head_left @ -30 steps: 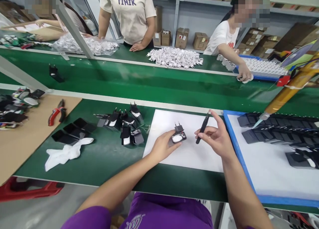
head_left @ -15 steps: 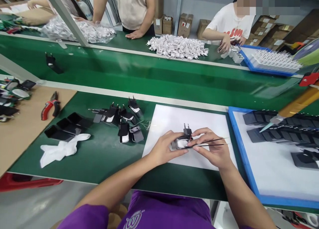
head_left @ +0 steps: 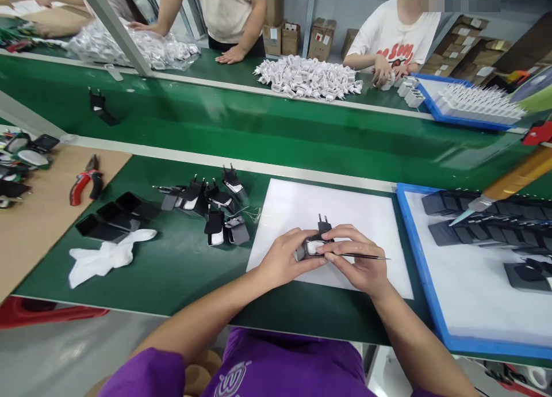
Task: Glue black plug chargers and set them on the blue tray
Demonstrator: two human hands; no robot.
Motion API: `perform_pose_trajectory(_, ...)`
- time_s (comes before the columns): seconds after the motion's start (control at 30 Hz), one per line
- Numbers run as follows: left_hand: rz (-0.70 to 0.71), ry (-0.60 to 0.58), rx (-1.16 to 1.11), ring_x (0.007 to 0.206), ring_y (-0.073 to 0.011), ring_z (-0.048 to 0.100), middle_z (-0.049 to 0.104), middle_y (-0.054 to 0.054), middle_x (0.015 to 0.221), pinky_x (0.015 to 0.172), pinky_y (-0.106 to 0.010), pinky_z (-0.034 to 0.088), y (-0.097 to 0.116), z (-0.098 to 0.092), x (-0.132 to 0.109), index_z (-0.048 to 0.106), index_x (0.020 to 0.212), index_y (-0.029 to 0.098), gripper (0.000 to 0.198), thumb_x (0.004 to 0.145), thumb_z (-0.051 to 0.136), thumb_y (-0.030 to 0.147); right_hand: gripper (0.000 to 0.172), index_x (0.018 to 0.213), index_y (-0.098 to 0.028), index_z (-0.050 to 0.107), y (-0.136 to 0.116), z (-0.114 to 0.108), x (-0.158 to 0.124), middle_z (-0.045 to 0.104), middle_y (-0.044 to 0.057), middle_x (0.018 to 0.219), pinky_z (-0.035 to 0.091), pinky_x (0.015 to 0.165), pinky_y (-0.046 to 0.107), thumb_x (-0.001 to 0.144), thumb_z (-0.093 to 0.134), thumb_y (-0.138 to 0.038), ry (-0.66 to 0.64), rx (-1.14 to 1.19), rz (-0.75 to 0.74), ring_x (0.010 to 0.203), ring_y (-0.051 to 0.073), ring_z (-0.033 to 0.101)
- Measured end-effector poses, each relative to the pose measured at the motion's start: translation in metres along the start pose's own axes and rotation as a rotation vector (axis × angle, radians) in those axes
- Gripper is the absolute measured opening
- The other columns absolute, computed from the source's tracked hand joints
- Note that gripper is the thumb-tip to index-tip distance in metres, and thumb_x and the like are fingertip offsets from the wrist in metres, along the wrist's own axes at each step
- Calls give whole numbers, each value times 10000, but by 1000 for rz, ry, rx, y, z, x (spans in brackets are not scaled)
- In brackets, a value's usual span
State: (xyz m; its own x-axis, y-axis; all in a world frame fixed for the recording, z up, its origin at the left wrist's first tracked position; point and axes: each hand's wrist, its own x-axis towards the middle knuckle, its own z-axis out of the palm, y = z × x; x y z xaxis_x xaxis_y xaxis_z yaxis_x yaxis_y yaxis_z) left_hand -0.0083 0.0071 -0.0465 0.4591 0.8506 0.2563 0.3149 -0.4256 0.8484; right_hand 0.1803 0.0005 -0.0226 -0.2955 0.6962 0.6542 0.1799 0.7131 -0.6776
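Over the white sheet (head_left: pixel 280 204), my left hand (head_left: pixel 287 256) is closed around a black plug adapter (head_left: pixel 306 249), whose two pins point away from me. White material shows inside its opened housing. My right hand (head_left: pixel 356 256) pinches thin dark tweezers (head_left: pixel 366 256), with their tips hidden among my fingers at the adapter. Its fingertips also touch the adapter's right side. Left of the sheet stand several similar black plug adapters (head_left: pixel 214 227) with their pin covers raised. Farther left lie black empty housings (head_left: pixel 114 216) beside a crumpled white cloth (head_left: pixel 107 256).
Red-handled pliers (head_left: pixel 86 181) lie on a brown board at left. To the right, a blue-rimmed tray (head_left: pixel 425 282) holds rows of black adapters, and an orange-handled tool (head_left: pixel 504 181) slants above them. Across the green divider, co-workers stand near a white plug pile (head_left: pixel 308 79).
My right hand has shifted slightly left, closer over the adapter. The tweezers' two arms, spread before, now lie pressed together. My left hand keeps its hold.
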Motion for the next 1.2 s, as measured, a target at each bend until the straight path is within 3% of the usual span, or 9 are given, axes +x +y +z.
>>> perform_pose_trajectory(0.2, -31, -21, -2, 859, -199, 657, 690, -69, 982, 795, -319, 530, 4, -1, -1, 600, 1173, 176, 452, 833, 653, 470, 271, 987, -266, 628, 4, 7, -5, 760, 22, 860, 575, 760, 401, 806, 648, -66, 78, -43, 37, 923, 209, 681)
perform_pose_trajectory(0.33, -50, -37, 6, 949, -224, 659, 691, -80, 1053, 857, -347, 528, 3, 1, -1, 593, 1176, 191, 455, 820, 669, 463, 150, 957, -258, 595, 5, 4, -8, 740, 43, 828, 577, 771, 423, 844, 625, -163, 61, 19, 191, 992, 236, 663)
perform_pose_trajectory(0.43, -69, -23, -7, 1018, -227, 653, 676, -85, 1143, 892, -348, 526, -3, 3, 0, 554, 1210, 200, 450, 837, 657, 431, 68, 953, -273, 506, 7, -6, -4, 692, 24, 748, 549, 830, 461, 896, 544, -269, 261, 189, 280, 1003, 242, 657)
perform_pose_trajectory(0.53, -46, 9, -4, 976, -197, 661, 662, -83, 1162, 842, -309, 543, -10, 5, 0, 488, 1268, 200, 451, 873, 621, 373, 51, 946, -279, 472, 10, -13, 1, 600, -5, 708, 518, 831, 431, 896, 472, -265, 506, 259, 353, 827, 201, 648)
perform_pose_trajectory(0.67, 168, 86, 286, 1037, -228, 596, 620, -94, 1178, 871, -368, 520, -17, 6, 0, 492, 1251, 234, 410, 859, 612, 230, 107, 940, -241, 548, 9, -4, 0, 461, -17, 699, 438, 577, 274, 863, 513, -307, 299, 73, 562, 605, 128, 488)
perform_pose_trajectory(0.77, 272, 205, 546, 1001, -243, 569, 591, -102, 1167, 837, -389, 511, -17, 5, -1, 453, 1284, 251, 472, 839, 559, 132, 261, 985, -232, 560, 2, 10, -3, 416, -45, 665, 366, 491, 224, 793, 654, -382, 156, -73, 582, 566, 103, 427)
perform_pose_trajectory(0.93, 260, 269, 658, 975, -250, 550, 554, -117, 1165, 846, -380, 489, -16, 3, 0, 318, 1416, 242, 628, 836, 522, 120, 112, 912, -221, 587, -8, 18, -2, 594, -2, 780, 350, 453, 233, 872, 559, -321, 191, -304, 465, 475, 69, 389)
perform_pose_trajectory(1.07, 277, 294, 673, 998, -256, 549, 560, -116, 1191, 858, -385, 473, -17, 2, 1, 280, 1454, 258, 681, 827, 484, 86, 207, 1003, -222, 581, -7, 17, -1, 638, 11, 836, 345, 420, 240, 886, 529, -384, 168, -280, 496, 419, 56, 345)
perform_pose_trajectory(1.2, 328, 291, 708, 957, -252, 544, 593, -123, 1265, 843, -379, 468, -19, 3, 2, 240, 1481, 233, 742, 803, 465, 32, 244, 897, -213, 573, -3, 18, 1, 629, 2, 791, 383, 463, 241, 823, 625, -440, 207, -315, 515, 459, 68, 392)
